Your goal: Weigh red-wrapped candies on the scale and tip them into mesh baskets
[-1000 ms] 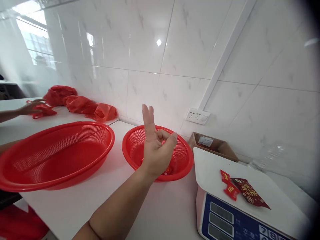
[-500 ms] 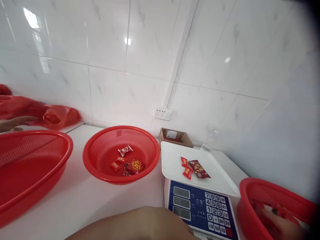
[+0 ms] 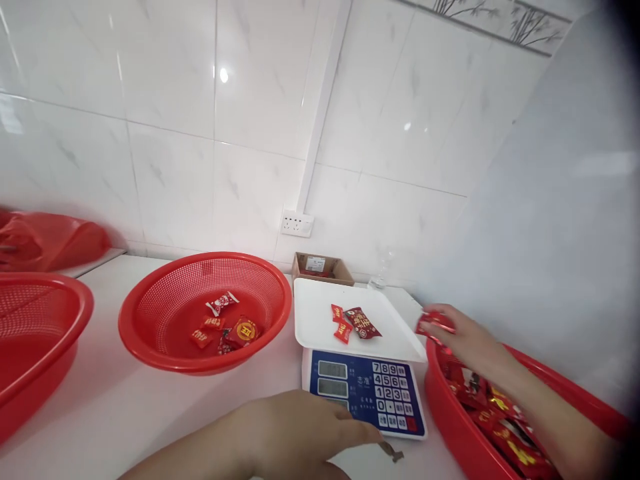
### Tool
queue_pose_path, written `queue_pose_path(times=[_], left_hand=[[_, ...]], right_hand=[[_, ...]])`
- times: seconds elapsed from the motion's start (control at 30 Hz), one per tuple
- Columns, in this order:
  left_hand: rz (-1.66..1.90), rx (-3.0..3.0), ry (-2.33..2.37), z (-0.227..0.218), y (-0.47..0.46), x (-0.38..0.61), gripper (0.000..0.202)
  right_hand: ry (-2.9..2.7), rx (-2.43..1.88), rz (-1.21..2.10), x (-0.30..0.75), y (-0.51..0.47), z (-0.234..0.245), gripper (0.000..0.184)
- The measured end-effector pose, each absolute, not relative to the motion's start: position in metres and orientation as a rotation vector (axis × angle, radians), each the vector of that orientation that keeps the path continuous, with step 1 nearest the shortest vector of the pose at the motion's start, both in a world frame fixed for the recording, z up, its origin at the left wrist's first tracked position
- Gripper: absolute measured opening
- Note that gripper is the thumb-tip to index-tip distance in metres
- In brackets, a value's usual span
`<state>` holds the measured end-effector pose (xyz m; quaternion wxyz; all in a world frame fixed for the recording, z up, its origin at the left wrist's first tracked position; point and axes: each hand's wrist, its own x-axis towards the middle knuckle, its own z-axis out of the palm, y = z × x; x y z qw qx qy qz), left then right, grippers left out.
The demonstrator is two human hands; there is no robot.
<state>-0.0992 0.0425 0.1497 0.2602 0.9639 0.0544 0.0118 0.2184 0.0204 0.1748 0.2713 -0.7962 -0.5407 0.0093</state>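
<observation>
My right hand [image 3: 463, 333] is closed on red-wrapped sweets [image 3: 436, 323], just above the far rim of the right red basket [image 3: 470, 427]. Red and gold packets [image 3: 505, 420] lie inside that basket. My left hand [image 3: 300, 430] rests in front of the digital scale [image 3: 367, 393], fingers stretched out and nothing visible in them. By its fingertip is a small brown twisted strip [image 3: 391, 451]. On the scale's white tray [image 3: 313, 320] are two small red sweets [image 3: 341, 330] and a dark red packet [image 3: 363, 323].
The middle red basket [image 3: 143, 333] holds several wrapped sweets [image 3: 225, 327]. Another red basket [image 3: 65, 293] is cut off at the left, with red plastic bags [image 3: 60, 240] behind. A cardboard box [image 3: 343, 270] and clear bottle [image 3: 383, 270] stand behind the scale, below a wall socket [image 3: 297, 223].
My right hand has risen out of the right basket and now grips red sweets. The view has swung right. A person's hand by the red bags at left has mostly left the picture.
</observation>
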Motion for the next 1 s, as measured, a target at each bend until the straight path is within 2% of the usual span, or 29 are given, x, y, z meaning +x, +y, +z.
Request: queue_pose_path(times=[0.13, 0.23, 0.67, 1.0], left_hand=[[0.045, 2.592, 0.06, 0.151, 0.04, -0.099, 0.055], [0.089, 2.579, 0.099, 0.151, 0.04, -0.101, 0.053], [0.165, 2.548, 0.101, 0.15, 0.046, -0.104, 0.054], [0.106, 2.541, 0.151, 0.147, 0.049, -0.102, 0.055]], right_hand=[[-1.296, -2.087, 0.491, 0.193, 0.058, 0.161, 0.036], [-1.241, -2.087, 0.594, 0.19, 0.076, 0.151, 0.033], [-1.464, -2.146, 0.625, 0.179, 0.08, 0.146, 0.033], [-1.803, -2.076, 0.305, 0.165, 0.084, 0.147, 0.04]])
